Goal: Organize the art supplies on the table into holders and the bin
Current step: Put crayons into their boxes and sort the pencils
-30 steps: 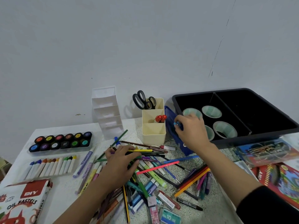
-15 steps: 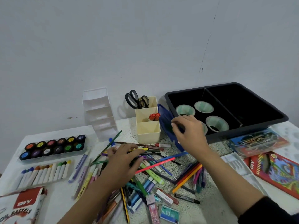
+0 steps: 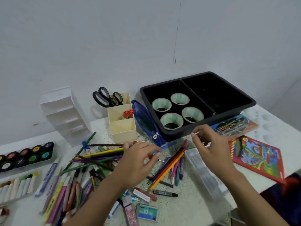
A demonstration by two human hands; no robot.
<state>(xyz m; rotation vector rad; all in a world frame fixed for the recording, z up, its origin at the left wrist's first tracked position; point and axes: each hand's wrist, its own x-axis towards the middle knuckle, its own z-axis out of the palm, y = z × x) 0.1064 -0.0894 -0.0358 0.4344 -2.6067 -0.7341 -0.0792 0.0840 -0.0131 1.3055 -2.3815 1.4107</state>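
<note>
Before rectangular black plastic bin (image 3: 177, 133), right hand (image 3: 211, 149) seemingly pinching something.

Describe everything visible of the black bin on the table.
The black bin looks like plastic: rectangular, with rounded corners and a flared rim. A divider splits it into two compartments. The left one holds four tape rolls lying flat; the right one looks empty. It sits at the table's back right. A blue case leans on its left side, a pencil packet lies at its right front, and the right hand is near its front wall.
</note>
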